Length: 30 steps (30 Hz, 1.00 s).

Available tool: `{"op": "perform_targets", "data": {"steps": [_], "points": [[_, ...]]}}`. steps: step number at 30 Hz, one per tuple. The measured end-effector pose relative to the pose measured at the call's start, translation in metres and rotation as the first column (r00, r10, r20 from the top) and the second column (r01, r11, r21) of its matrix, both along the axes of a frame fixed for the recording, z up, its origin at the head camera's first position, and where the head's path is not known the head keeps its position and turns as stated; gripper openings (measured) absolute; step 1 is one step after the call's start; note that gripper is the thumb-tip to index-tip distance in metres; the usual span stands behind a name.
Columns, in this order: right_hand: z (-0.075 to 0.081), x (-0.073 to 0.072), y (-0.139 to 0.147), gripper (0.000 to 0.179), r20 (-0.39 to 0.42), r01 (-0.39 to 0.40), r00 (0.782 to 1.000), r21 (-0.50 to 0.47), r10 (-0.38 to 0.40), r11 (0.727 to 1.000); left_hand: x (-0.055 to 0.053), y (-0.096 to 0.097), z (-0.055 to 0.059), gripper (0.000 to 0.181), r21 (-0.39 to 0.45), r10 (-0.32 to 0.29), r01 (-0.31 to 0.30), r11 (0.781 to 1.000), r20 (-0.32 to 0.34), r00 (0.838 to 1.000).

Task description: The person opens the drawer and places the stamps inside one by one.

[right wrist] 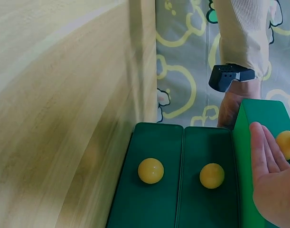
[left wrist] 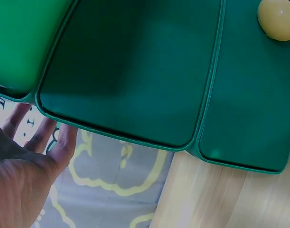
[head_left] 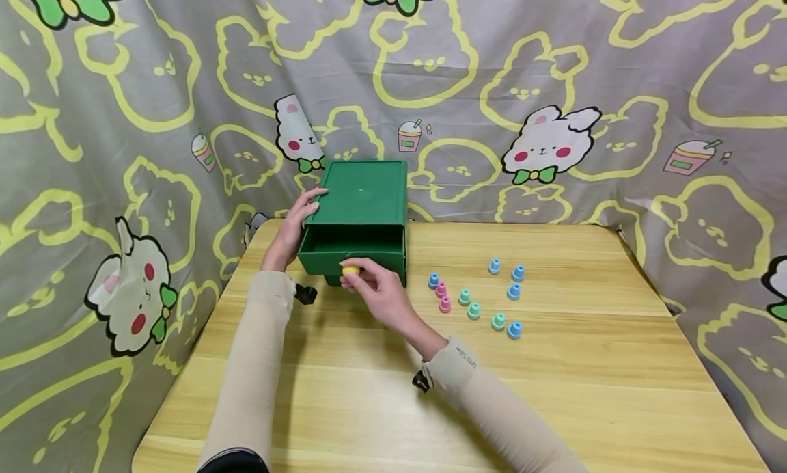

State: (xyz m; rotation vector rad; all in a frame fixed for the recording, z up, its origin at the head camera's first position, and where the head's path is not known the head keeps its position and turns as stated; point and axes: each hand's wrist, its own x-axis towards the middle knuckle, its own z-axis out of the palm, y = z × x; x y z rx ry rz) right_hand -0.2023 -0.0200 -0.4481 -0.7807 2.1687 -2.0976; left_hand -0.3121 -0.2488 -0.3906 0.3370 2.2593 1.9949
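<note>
A green drawer cabinet (head_left: 363, 193) stands at the back left of the table, its top drawer (head_left: 322, 262) pulled partly out. My right hand (head_left: 384, 295) pinches that drawer's round yellow knob (head_left: 350, 271) between thumb and fingers. The left hand (head_left: 296, 220) rests against the cabinet's left side, fingers extended along it; in the left wrist view its fingertips are partly hidden behind the cabinet's edge. Below the open drawer, the right wrist view shows two closed drawers, the middle drawer (right wrist: 209, 147) and the bottom drawer (right wrist: 156, 142), each with a yellow knob.
Right of the cabinet, several small cone-shaped pieces stand on the wooden table (head_left: 584, 363): blue pieces (head_left: 518, 273), pink pieces (head_left: 441, 290) and mint green pieces (head_left: 473, 311). A patterned curtain (head_left: 455, 117) hangs behind the table and along its left side.
</note>
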Motion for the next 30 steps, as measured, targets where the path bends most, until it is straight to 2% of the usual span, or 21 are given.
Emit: {"op": "perform_targets", "data": {"steps": [13,21,30], "points": [[0.003,0.012,-0.002,0.027,0.043,0.020,0.999,0.026,-0.021,0.999,0.000,0.000,-0.001,0.047,-0.002,0.002,-0.002,1.000,-0.014,1.000],[0.022,0.030,0.002,0.026,0.052,-0.008,0.999,0.016,0.007,1.000,0.001,0.000,-0.002,0.048,0.001,-0.004,0.004,1.000,-0.025,1.000],[0.001,0.027,0.001,0.028,0.060,-0.029,0.998,0.008,0.029,1.000,0.000,0.000,-0.002,0.048,-0.004,-0.007,0.007,1.000,-0.037,0.999]]}}
